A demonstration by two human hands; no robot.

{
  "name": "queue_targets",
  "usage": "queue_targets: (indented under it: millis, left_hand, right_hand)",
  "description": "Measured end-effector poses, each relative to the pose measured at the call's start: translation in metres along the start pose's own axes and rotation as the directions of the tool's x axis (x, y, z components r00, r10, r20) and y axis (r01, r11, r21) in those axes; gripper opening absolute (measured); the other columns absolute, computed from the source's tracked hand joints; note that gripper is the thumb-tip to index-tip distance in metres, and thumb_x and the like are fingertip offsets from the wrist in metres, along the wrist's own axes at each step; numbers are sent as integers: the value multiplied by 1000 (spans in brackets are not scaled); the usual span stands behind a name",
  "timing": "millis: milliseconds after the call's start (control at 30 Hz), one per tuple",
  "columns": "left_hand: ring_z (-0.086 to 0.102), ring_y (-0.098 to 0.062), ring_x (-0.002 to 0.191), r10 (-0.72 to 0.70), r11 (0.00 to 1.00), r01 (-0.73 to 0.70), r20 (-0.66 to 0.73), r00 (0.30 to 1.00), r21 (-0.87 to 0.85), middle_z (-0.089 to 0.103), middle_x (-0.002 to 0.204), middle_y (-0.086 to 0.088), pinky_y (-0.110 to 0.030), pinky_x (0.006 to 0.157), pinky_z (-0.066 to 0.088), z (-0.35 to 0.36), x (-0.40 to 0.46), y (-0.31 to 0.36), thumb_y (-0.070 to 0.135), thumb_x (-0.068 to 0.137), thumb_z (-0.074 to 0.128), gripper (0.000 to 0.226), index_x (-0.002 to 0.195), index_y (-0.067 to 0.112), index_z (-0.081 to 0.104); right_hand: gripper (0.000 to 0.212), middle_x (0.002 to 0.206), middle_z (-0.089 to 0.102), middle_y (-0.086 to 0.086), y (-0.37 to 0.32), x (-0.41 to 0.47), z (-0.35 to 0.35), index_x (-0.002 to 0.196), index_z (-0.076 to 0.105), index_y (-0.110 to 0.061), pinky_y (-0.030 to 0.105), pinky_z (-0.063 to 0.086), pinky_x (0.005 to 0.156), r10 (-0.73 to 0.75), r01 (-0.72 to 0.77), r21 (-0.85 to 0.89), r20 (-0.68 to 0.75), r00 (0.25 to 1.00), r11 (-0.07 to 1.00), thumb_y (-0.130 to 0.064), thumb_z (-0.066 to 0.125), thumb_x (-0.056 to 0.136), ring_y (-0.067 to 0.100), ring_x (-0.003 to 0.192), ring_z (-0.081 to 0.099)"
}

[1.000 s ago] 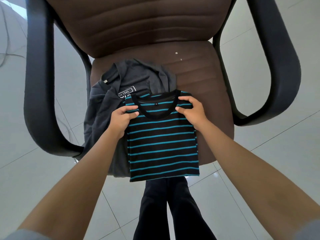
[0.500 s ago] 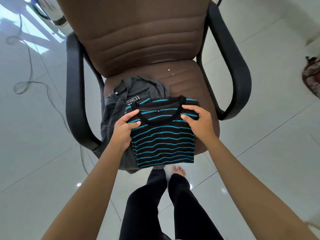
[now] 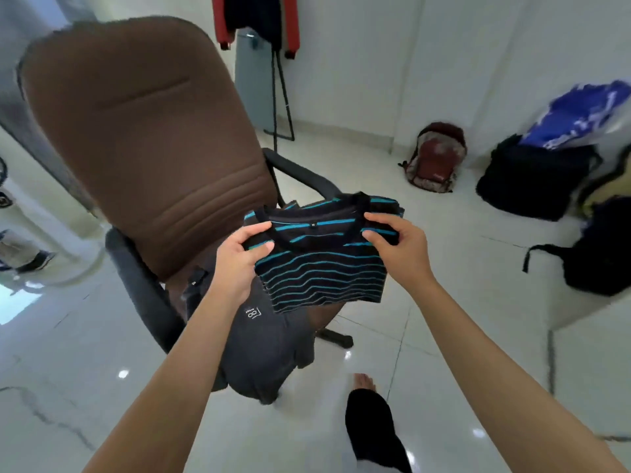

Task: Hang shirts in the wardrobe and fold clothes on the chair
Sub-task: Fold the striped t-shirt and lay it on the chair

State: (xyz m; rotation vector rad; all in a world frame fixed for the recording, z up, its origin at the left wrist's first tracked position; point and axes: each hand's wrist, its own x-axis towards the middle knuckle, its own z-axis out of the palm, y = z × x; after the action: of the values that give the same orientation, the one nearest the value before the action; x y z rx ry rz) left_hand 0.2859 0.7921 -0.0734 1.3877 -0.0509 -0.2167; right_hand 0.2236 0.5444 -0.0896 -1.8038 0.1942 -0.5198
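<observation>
A: Head view status? Where's the striped shirt [image 3: 321, 268]?

B: Folded, held above the chair [image 3: 143, 158] seat. Left hand [image 3: 239, 264] and right hand [image 3: 396, 249] each pinch a shoulder.

A: Surroundings?

B: Grey garment [image 3: 266, 346] drapes off the seat front. Backpack [image 3: 433, 158] and dark bags [image 3: 536, 179] on the floor at right.

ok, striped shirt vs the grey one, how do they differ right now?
The striped shirt is folded into a compact rectangle; the grey shirt lies loose and unfolded. The striped shirt is held in the air, gripped by the left hand and right hand; the grey shirt drapes over the front edge of the chair seat, untouched. Striped is black with teal bands; grey is plain with a small print. Both are dark tees.
</observation>
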Motion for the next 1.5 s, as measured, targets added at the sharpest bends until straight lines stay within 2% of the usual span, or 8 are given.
queue_targets:
  millis: [167,267,600,800,1000,1200,1367,1500]
  left_hand:
    - [69,-13,80,129,991,-131,305,943,-14,74,86,4,-24,71,56,75,-60,54,-12,82,60,33,98,16,67]
    - [69,-17,84,138,990,-126,489,861,-57,74,91,0,-26,72,56,134,-101,65,-10,81,61,33,98,18,69]
    - [68,-23,94,113,992,17,918,381,-129,69,105,-10,-29,73,57,325,-310,66,-5,80,64,29,96,18,71]
    - [68,-24,95,121,987,100,990,76,-128,70,102,-9,-28,74,57,399,-469,62,-7,81,63,29,94,18,71]
    - [66,-23,100,255,960,163,955,-155,-229,69,106,-9,-31,78,56,468,-603,86,-3,81,66,33,91,27,73]
    - [66,-18,101,356,917,289,890,-287,-274,66,112,-6,-28,78,56,555,-701,139,-7,81,64,31,97,19,71]
    - [62,-10,102,358,922,281,866,-350,-267,64,110,7,-23,81,55,631,-756,146,-5,81,65,35,100,24,70]
    - [60,-13,106,307,935,294,865,-397,-197,62,118,-1,-23,82,54,690,-795,126,-7,81,64,38,96,27,69]
  right_hand:
    - [28,106,68,-6,-78,-96,-94,110,69,-23,10,43,90,-169,98,-251,-279,945,963,-12,72,84,1,99,60]
    - [29,103,66,-17,-114,-165,-156,109,70,-21,12,44,90,-242,69,-368,-447,861,927,-10,73,83,-2,98,59]
    - [31,106,65,-5,-213,-427,-299,108,68,-21,6,42,89,-395,-251,-527,-813,427,812,-3,71,82,-9,102,57]
    - [31,110,66,-6,-267,-567,-346,109,67,-25,9,41,96,-473,-466,-494,-864,172,734,-6,70,84,-8,107,55]
    - [30,115,62,-11,-348,-669,-390,114,64,-23,22,41,104,-603,-646,-442,-797,-36,623,-7,64,89,0,112,54]
    - [35,111,60,-12,-429,-713,-453,115,64,-21,1,43,81,-681,-680,-436,-721,-128,590,-8,71,83,-3,101,56]
    - [48,120,62,-8,-446,-743,-520,108,64,-37,35,49,100,-679,-661,-429,-714,-170,616,-10,81,73,10,114,58]
    - [50,122,60,-2,-442,-767,-575,103,66,-38,30,51,95,-547,-611,-323,-808,-219,722,-3,80,71,15,114,58]
